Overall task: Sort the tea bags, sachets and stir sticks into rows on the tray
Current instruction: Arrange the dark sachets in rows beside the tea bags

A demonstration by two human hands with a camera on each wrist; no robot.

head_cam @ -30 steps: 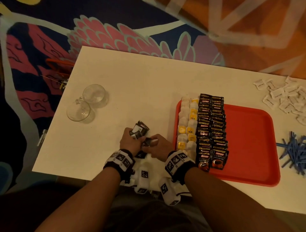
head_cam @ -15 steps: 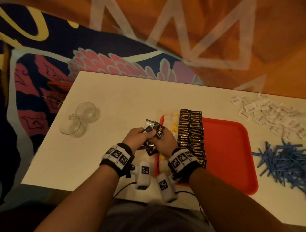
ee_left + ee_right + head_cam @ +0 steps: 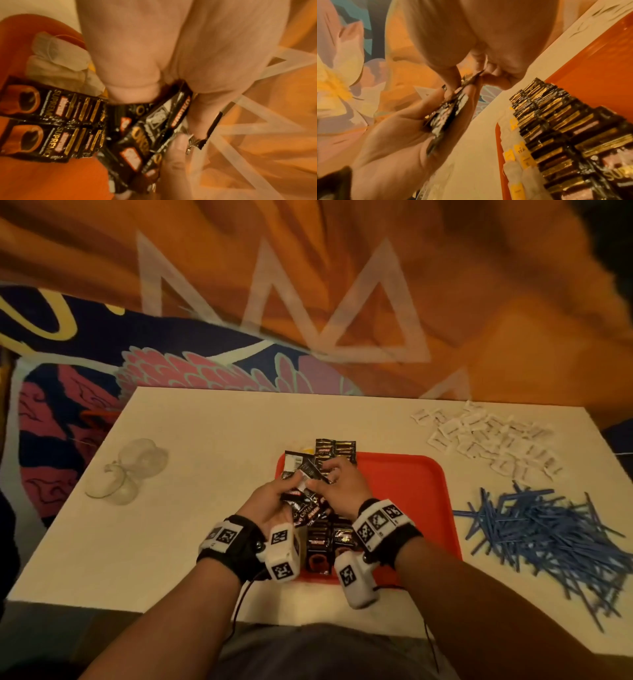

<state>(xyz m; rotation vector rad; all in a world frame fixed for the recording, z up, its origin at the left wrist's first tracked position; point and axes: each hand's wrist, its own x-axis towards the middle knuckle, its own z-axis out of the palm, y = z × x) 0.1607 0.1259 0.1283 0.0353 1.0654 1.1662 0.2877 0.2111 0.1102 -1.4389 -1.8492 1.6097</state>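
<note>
Hands [image 3: 310, 494] gripping several sachets [image 3: 305, 508]

- My left hand [image 3: 270, 501] and right hand [image 3: 337, 491], a second ago over bare table left of the tray [image 3: 411, 491], are now above its left part, over the rows of sachets.
- The bunch of black sachets [image 3: 306, 501] comes along in my left fingers.
- My right fingertips now pinch one sachet [image 3: 310, 470] at the top of that bunch.
</note>
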